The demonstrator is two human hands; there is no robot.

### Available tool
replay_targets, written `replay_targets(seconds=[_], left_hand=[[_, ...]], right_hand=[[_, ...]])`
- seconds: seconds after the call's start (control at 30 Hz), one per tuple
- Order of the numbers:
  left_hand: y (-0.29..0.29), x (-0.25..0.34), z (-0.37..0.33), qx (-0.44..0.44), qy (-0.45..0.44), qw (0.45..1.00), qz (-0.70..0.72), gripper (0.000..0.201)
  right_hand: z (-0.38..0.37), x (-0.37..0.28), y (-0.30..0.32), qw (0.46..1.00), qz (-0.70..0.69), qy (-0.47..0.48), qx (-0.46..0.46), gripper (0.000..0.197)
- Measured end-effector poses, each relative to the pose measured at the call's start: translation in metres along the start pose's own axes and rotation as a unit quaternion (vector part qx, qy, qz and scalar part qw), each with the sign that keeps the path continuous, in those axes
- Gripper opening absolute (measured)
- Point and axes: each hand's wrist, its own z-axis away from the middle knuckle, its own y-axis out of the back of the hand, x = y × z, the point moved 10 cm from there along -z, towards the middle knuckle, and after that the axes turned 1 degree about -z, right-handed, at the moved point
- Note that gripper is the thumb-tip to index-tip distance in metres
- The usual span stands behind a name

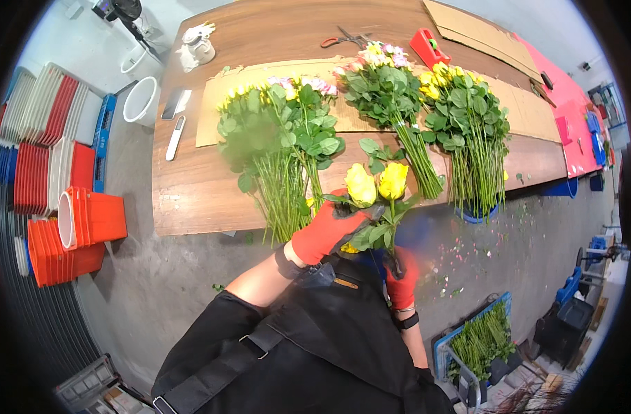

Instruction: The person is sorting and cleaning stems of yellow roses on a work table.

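Note:
Both my hands wear red gloves with dark palms. My left hand (pixel 333 231) is closed round the stem of a yellow rose (pixel 360 186), just below its bloom. Close beside it stands a second yellow rose (pixel 393 181), its leafy stem running down into my right hand (pixel 401 279), whose fingers are closed. The lower stems are hidden by my hands and dark apron. Beyond my hands, bunches of roses lie along the table edge: a wide yellow and pink bunch (pixel 281 127) at left, a pink and cream bunch (pixel 384 90) in the middle, a yellow bunch (pixel 471 114) at right.
On the wooden table (pixel 198 200) are cardboard sheets (pixel 212 117), scissors (pixel 346 38), a red tape dispenser (pixel 429 47), a phone (pixel 172 103) and a white handheld device (pixel 175 138). Orange buckets (pixel 94 217) stand left; a cart with cut stems (pixel 481 341) stands lower right.

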Motion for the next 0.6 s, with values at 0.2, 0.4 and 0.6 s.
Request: replay_targets(seconds=[0.2, 0.4, 0.6], left_hand=[[-0.022, 0.012, 0.010, -0.077, 0.004, 0.993, -0.087, 0.064], [-0.029, 0.008, 0.009, -0.136, -0.093, 0.985, -0.059, 0.057], [-0.039, 0.024, 0.012, -0.138, -0.119, 0.980, -0.079, 0.058]], right_hand=[[0.006, -0.016, 0.007, 0.996, 0.079, 0.034, -0.004, 0.047], [0.009, -0.015, 0.010, 0.995, 0.089, 0.037, 0.008, 0.049], [0.005, -0.021, 0.009, 0.996, 0.085, 0.042, 0.000, 0.049]])
